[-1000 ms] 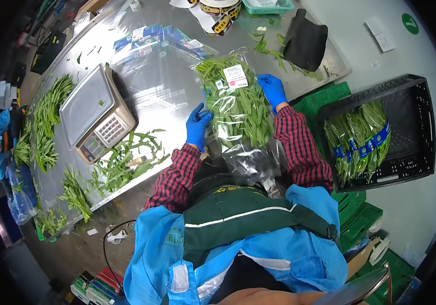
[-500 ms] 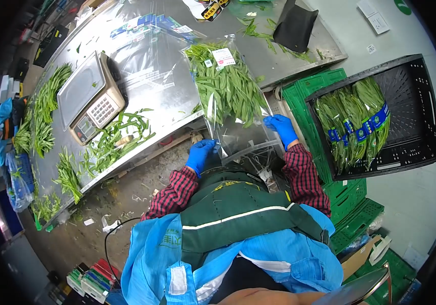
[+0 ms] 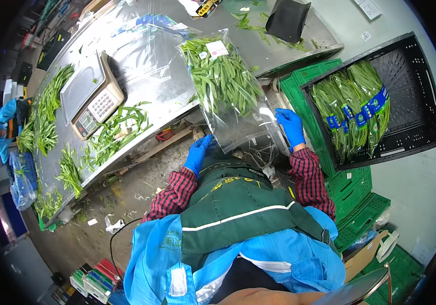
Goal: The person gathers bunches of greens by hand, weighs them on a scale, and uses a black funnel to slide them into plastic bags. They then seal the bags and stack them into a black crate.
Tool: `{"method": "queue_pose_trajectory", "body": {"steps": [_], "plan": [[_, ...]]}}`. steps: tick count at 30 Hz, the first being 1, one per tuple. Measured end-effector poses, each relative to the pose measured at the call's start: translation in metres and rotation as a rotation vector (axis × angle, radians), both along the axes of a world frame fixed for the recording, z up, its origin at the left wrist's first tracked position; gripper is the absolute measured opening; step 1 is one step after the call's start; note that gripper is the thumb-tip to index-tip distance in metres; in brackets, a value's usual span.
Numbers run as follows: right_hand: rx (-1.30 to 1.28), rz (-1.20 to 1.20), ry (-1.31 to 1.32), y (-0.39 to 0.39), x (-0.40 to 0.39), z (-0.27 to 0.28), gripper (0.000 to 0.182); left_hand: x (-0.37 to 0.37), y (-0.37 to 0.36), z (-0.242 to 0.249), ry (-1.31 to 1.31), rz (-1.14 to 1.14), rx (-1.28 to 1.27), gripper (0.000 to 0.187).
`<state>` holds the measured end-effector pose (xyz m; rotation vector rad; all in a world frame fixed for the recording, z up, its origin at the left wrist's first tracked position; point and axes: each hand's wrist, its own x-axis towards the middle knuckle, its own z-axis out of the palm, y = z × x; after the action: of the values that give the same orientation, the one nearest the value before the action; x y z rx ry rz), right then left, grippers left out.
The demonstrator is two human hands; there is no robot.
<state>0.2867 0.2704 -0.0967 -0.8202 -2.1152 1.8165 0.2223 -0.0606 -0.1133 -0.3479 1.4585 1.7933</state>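
A clear plastic bag (image 3: 235, 127) of long green leafy vegetables (image 3: 223, 76) rests on the edge of the metal table, its unfilled end hanging toward me. A white label (image 3: 217, 49) is near its far end. My left hand (image 3: 197, 155), in a blue glove, pinches the bag's near left edge. My right hand (image 3: 291, 128), gloved the same, has its fingers closed at the bag's right edge. Left of the bag, loose leafy stems (image 3: 121, 129) lie beside a digital scale (image 3: 93, 96).
A black crate (image 3: 416, 101) on stacked green crates (image 3: 350, 203) at right holds several bagged bundles of greens (image 3: 355, 109) with blue bands. Flat printed bags (image 3: 159, 23) and a black scoop-like piece (image 3: 288, 20) lie on the metal table (image 3: 177, 96). Another person (image 3: 7, 114) is at far left.
My right hand has moved slightly right and up, and the bag's near end looks spread wider. My left hand has shifted slightly up. The whole view has tilted a little.
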Motion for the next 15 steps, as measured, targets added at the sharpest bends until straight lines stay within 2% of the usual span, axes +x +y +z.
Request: {"method": "queue_pose_trajectory", "body": {"steps": [1,2,5,7,9,10,12,15], "plan": [[0.071,-0.022,0.027,-0.004,0.001,0.002,0.022,-0.003,0.005,0.001,-0.01,-0.003,-0.007,0.021],[-0.027,-0.065,0.092,-0.009,0.0,0.003,0.025,-0.005,0.008,0.001,-0.021,-0.005,-0.014,0.021],[0.062,-0.012,0.08,-0.04,0.001,0.037,0.023,0.0,0.011,-0.032,0.114,-0.063,-0.044,0.02],[0.099,0.108,0.105,-0.059,0.004,0.032,0.022,0.005,0.009,-0.027,0.158,-0.036,-0.056,0.019],[0.11,0.31,-0.06,-0.083,0.007,0.045,0.023,0.005,0.0,-0.027,0.174,-0.078,-0.073,0.021],[0.205,0.4,-0.076,-0.098,0.007,0.054,0.024,0.005,-0.001,-0.021,0.178,-0.1,-0.139,0.022],[0.402,0.58,-0.097,-0.123,0.004,0.065,0.025,0.008,0.0,-0.008,0.179,-0.08,-0.093,0.023],[0.578,0.731,0.077,-0.146,-0.004,0.05,0.028,0.009,-0.003,-0.01,0.242,-0.11,-0.108,0.023]]}}
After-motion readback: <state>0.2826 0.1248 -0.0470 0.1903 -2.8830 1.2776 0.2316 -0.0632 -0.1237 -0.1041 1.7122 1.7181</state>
